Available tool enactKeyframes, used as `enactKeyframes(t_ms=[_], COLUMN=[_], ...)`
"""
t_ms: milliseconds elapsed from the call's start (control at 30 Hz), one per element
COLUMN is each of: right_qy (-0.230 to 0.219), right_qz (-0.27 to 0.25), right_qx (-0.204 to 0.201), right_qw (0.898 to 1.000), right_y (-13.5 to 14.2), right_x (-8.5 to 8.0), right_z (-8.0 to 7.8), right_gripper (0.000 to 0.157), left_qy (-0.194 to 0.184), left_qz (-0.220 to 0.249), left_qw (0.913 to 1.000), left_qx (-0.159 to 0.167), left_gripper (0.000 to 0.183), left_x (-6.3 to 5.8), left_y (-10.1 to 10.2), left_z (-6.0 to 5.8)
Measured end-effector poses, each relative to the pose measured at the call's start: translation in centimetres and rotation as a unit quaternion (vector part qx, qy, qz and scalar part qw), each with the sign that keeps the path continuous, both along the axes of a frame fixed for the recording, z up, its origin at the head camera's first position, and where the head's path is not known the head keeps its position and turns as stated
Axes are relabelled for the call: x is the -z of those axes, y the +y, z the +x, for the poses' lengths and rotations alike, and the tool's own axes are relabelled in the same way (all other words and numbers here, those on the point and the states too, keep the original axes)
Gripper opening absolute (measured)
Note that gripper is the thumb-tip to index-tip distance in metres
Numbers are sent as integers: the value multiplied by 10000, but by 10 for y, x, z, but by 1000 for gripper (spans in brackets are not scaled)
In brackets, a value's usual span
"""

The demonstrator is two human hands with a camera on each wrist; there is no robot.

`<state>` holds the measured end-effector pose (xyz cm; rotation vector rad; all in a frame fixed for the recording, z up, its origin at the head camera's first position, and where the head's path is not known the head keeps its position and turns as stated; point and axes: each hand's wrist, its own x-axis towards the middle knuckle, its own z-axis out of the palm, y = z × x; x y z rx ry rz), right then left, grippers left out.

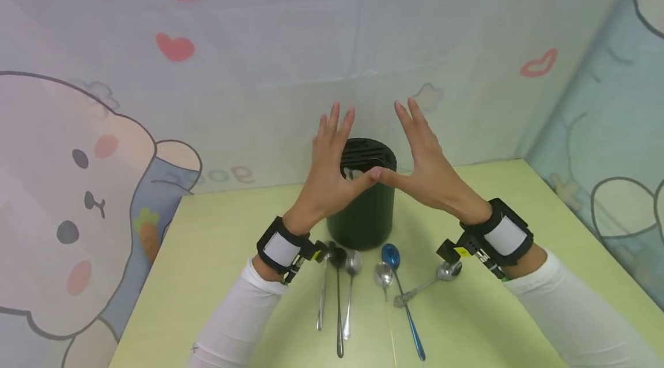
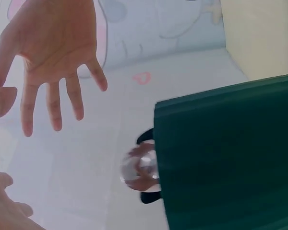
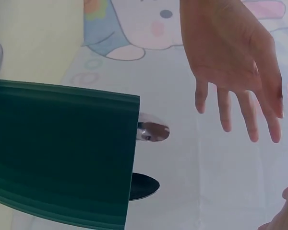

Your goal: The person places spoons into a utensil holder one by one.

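Note:
In the head view, my left hand point(image 1: 327, 169) and right hand point(image 1: 427, 169) are raised over a dark green container point(image 1: 363, 221), fingers spread and straight, thumb tips touching each other. Neither holds anything. Partly hidden behind the thumbs is the container's slotted black top point(image 1: 365, 151). A silver spoon point(image 3: 154, 131) and a black spoon point(image 3: 145, 186) stick out of it in the right wrist view. On the table in front lie a black spoon point(image 1: 339, 293), a silver spoon point(image 1: 353, 264), a small-bowled spoon point(image 1: 384, 274) with a thin handle and a blue spoon point(image 1: 404, 301).
Another silver spoon point(image 1: 321, 299) lies left of the black one. To the right, a silver spoon point(image 1: 446, 271) lies slantwise, its handle end beside the blue handle. A printed cloth point(image 1: 259, 56) hangs behind the pale yellow-green table point(image 1: 207, 276).

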<state>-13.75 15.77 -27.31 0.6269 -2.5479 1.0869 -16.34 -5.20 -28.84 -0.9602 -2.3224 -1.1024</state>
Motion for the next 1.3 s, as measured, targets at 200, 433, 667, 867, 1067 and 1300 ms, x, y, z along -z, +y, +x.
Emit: enactKeyframes(t_ms=[200,433,667,867,1067,1300], right_qy=[403,843,1146,1091,566,142], right_qz=[154,305,339,462,702,828], right_qx=[-31,-46,37,207,523,711], right_qw=[9991,9960,9928,9927,9946,9939], right_y=[4,9,10,7,7,10], right_x=[4,12,26,52,81,102], right_z=[33,64,84,95,103,108], right_gripper=[108,112,113,111,113,114], left_qy=[692,1130,1136,962,617,14], left_qz=[-433,-730,-855,-1115,-1573,-1842], left_qw=[9965,9906,9896,9889,9855,9829], left_qx=[-150,-246,-202,-216,-160,49], left_gripper=[100,91,85,88,100,96], left_x=[1,8,25,46,77,105], left_y=[-4,-7,-10,-14,-16,-10], left_z=[31,66,90,99,100,104])
